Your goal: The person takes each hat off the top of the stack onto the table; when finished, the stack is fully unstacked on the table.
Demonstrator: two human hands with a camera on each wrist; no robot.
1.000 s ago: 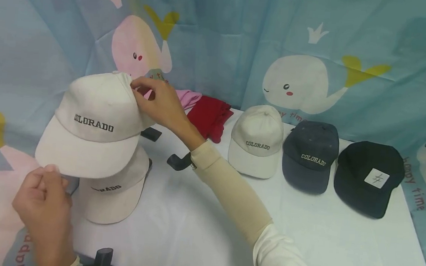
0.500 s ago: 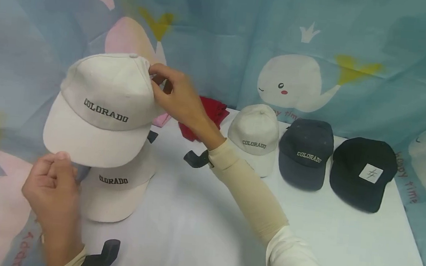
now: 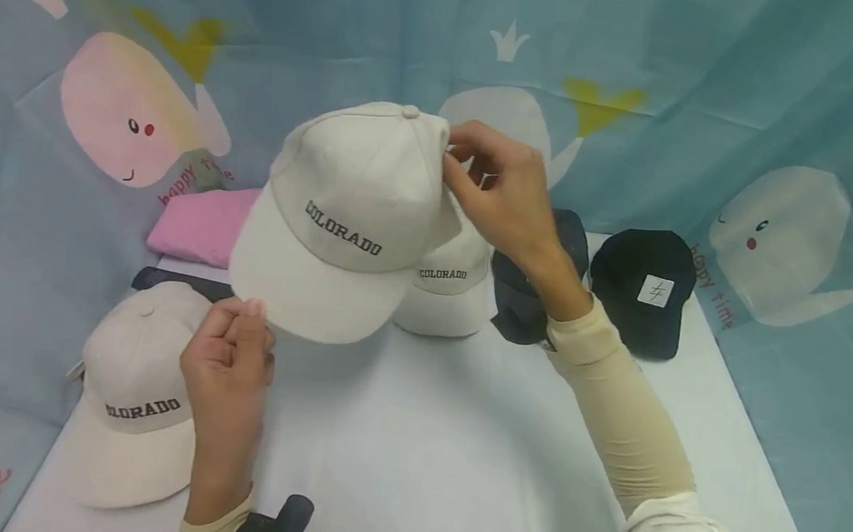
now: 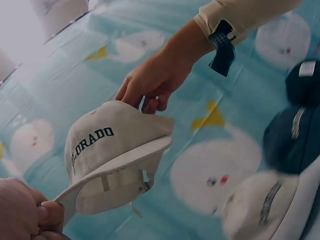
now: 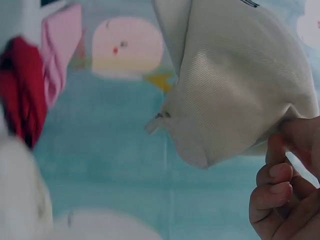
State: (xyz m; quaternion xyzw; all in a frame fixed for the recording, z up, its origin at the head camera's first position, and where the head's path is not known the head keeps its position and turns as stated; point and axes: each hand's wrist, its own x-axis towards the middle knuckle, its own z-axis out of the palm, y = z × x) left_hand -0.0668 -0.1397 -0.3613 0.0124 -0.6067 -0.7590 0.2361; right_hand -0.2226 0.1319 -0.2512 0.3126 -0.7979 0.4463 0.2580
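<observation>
A cream baseball cap (image 3: 349, 201) lettered COLORADO is held up over the table between both hands. My left hand (image 3: 231, 359) pinches the front edge of its brim between thumb and fingers. At the crown's back right side, my right hand (image 3: 503, 193) pinches a fold of the fabric, which the right wrist view shows puckering at the fingertips (image 5: 295, 132). The left wrist view looks under the brim of the cap (image 4: 110, 155), into its hollow and toward the strap at the back.
A second cream cap (image 3: 140, 369) rests at the table's left. Along the back right stand another cream cap (image 3: 443, 292), a navy cap (image 3: 521, 303) and a black cap (image 3: 644, 275) with a white label. Pink cloth (image 3: 200, 223) and red cloth (image 5: 22, 85) lie behind, near the printed curtain.
Both hands have carried the cap rightward and slightly up, away from above the left cap, which now shows fully beside the left arm. The head view has turned right.
</observation>
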